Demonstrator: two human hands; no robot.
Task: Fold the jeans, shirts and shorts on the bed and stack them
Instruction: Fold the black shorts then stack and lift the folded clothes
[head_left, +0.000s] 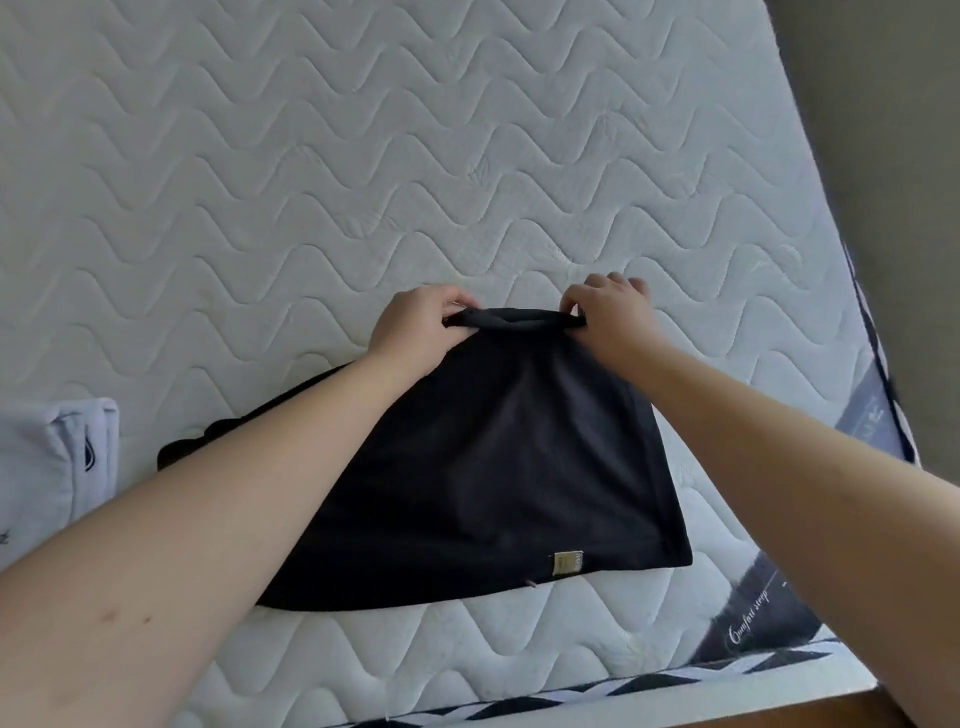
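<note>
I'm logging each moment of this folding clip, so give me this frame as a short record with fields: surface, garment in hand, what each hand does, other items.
surface: white quilted mattress
garment in hand: black garment, spread flat, small tan label near its near hem
left hand: pinches the far edge at its left corner
right hand: pinches the far edge at its right corner
other items: folded white garment at the left edge of the view

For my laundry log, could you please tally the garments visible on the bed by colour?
Black: 1, the black garment, its far edge pinched by the left hand and right hand.
White: 1, the folded white garment at left.
Total: 2
</note>
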